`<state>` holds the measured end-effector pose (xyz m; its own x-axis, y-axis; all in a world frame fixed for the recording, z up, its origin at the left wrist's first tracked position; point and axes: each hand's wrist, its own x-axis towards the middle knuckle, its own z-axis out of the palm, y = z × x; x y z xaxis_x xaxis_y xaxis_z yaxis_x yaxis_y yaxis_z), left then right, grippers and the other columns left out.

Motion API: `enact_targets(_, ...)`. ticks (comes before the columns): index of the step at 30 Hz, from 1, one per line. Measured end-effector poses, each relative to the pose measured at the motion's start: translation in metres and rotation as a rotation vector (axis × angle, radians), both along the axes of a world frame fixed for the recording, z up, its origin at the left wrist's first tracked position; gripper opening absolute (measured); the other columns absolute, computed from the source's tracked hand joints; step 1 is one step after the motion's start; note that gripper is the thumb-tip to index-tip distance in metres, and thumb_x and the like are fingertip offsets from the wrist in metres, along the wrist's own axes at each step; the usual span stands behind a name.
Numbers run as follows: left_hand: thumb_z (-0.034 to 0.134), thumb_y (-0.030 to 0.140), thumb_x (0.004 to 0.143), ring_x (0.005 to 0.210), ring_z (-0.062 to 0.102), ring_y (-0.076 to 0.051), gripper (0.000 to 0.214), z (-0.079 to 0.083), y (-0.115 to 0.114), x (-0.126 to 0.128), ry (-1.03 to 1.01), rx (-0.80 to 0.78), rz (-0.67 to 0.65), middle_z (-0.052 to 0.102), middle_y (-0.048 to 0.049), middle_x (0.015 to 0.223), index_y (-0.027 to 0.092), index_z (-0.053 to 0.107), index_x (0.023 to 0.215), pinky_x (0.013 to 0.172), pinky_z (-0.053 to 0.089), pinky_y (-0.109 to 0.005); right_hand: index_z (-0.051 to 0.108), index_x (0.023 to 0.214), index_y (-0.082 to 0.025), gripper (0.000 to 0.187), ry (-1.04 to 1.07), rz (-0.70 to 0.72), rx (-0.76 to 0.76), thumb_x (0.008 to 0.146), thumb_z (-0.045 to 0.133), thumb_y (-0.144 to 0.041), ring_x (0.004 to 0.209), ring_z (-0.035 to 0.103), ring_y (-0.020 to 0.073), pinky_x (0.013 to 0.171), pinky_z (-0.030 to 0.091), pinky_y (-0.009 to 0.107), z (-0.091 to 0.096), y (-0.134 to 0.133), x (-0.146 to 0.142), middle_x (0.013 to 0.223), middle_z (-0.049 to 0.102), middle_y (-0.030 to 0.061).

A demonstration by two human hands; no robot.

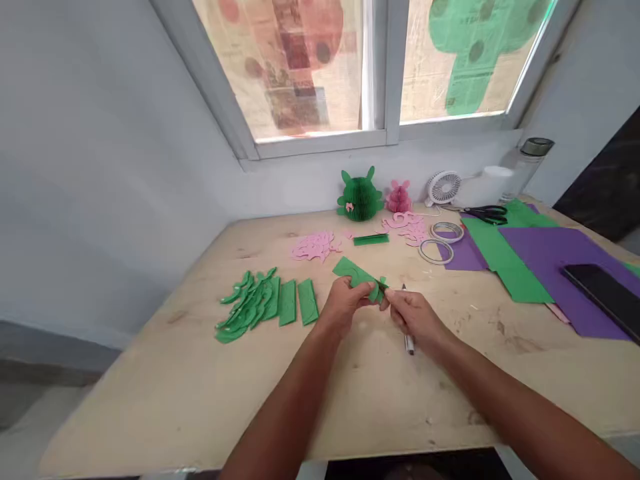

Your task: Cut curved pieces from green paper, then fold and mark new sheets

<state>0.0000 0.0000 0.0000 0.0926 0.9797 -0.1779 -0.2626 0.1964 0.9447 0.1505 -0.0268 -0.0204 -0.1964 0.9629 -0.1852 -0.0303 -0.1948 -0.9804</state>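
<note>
My left hand [344,305] and my right hand [413,315] meet above the middle of the wooden table [150,393], fingers closed. Both pinch a small folded green paper piece [356,275], the left from below and the right at its near end. A pen [408,333] lies on the table under my right hand; I cannot tell whether the hand touches it. To the left lies a pile of green paper cutouts [263,303].
Pink cutouts [315,245] and more pink pieces [406,227] lie farther back, with a green paper figure [359,195], a pink one [399,197] and a small fan [443,187]. Right: tape rolls [436,251], scissors [487,213], green and purple sheets [545,257], a phone [603,293], a bottle [525,167].
</note>
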Motion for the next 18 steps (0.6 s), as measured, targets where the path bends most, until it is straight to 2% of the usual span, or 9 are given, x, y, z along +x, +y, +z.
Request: enact_targets(18,0.075,0.028,0.055,0.058,0.055,-0.012,0.027,0.0037,-0.001,-0.0028,0.013,-0.002,-0.071,0.057,0.0019,0.06,0.016,0.051,0.061,0.067,0.051,-0.034,0.059,0.069,-0.017,0.046,-0.003,0.017,-0.003,0.078,0.053,-0.062,0.036,0.02,0.0054,0.036,0.014,0.022,0.0036,-0.002,-0.0001,0.042,0.033,-0.0085)
